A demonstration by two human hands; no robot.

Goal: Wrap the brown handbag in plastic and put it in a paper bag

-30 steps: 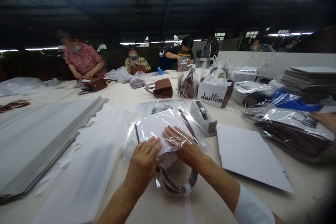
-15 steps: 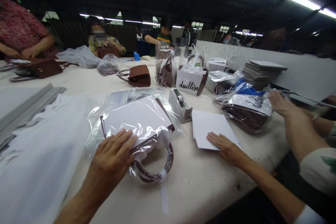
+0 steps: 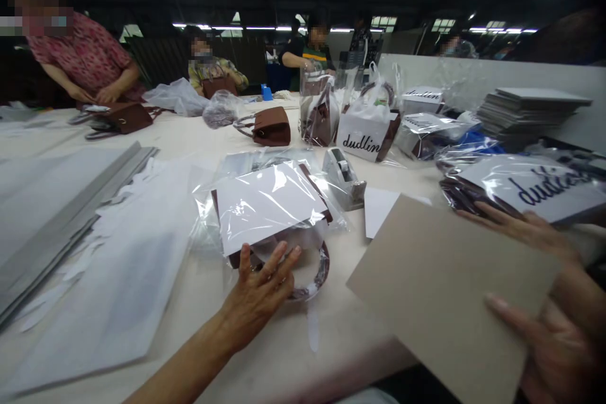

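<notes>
Right hand (image 3: 563, 344), off the bench (image 3: 284, 360) now, lifts a stiff, light card (image 3: 440, 284) at 4 o'clock, grip pinching its edge; left hand (image 3: 258, 297), spread flat, pins the slippery bagged handbag (image 3: 265, 208).

The brown handbag (image 3: 316, 197) lies flat on the counter (image 3: 279, 360) inside a clear plastic bag (image 3: 207, 227). A white sheet (image 3: 265, 202) covers its face, and its round handle (image 3: 322, 268) points to the near edge. The plain grey-brown cardboard sheet (image 3: 445, 284) is held tilted in the right hand (image 3: 553, 353).
</notes>
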